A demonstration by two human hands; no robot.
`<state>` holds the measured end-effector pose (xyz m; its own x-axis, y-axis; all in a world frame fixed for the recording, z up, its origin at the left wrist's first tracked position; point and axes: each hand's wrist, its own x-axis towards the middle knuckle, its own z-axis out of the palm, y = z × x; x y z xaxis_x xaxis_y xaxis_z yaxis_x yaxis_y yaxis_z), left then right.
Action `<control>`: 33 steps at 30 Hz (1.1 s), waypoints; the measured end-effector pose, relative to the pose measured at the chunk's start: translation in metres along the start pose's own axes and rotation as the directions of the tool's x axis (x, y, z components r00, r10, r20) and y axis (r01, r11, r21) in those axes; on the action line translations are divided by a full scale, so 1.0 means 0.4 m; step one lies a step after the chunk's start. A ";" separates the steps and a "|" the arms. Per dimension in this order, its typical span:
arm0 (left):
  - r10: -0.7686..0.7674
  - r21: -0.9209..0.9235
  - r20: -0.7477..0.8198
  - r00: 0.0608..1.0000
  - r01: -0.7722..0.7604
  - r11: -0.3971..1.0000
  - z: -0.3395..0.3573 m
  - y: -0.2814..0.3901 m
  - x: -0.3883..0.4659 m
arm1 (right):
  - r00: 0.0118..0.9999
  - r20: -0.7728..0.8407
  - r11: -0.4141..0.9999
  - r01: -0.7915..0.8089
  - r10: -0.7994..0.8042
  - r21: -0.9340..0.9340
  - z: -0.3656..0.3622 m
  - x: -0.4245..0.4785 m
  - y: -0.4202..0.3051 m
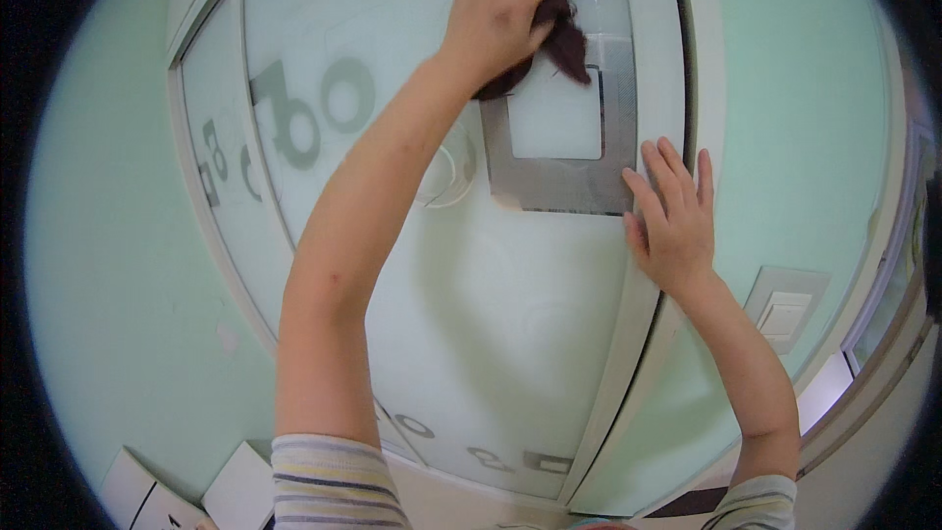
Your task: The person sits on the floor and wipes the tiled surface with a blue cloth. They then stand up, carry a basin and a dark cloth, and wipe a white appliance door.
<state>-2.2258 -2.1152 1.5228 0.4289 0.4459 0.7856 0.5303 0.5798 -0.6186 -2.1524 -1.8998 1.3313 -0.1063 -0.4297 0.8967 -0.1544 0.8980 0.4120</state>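
Observation:
My left hand [500, 11] is raised at the top of the view and presses a dark maroon cloth [563, 48] against a frosted glass sliding door [508, 294]. The cloth bunches under my fingers and hangs down past the thumb, covering part of a grey square-framed pattern [559, 188] on the glass. Lower and to the right, my right hand [677, 221] rests with spread fingers on the door's white frame [659, 44], holding nothing. Beside my left forearm, a clear round piece [447, 169] shows on the glass, partly hidden by the arm.
A light switch [786, 315] sits on the pale green wall right of the door, near my right forearm. Another glass panel [221, 110] stands at the left. White panel-like objects [239, 489] lie at the lower left. An opening with a purplish frame [887, 272] is far right.

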 end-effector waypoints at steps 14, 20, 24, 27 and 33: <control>-0.052 0.025 -0.065 0.997 0.054 0.998 0.059 -0.049 0.126 | 1.000 -0.022 0.999 -0.006 0.006 0.035 0.010 0.006 -0.008; -0.372 0.093 -0.328 0.868 0.422 0.902 0.042 -0.168 0.078 | 1.000 -0.027 0.998 -0.002 0.003 0.059 0.009 0.009 -0.011; -0.192 0.069 -0.136 0.972 0.202 0.977 0.038 -0.035 0.002 | 1.000 -0.016 1.000 0.006 -0.005 0.019 0.009 -0.005 0.008; -0.188 0.123 -0.092 0.978 0.199 0.972 0.013 -0.054 -0.034 | 0.999 -0.042 1.000 0.012 -0.011 0.023 0.005 -0.003 0.002; -0.271 0.192 -0.228 0.935 0.316 0.929 0.001 -0.101 -0.174 | 1.000 -0.029 0.999 -0.010 0.011 0.045 0.022 -0.007 -0.009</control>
<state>-2.2774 -2.1694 1.4932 0.4241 0.1042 0.8996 0.4880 0.8105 -0.3239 -2.1604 -1.9026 1.3261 -0.0790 -0.4166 0.9056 -0.1976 0.8970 0.3954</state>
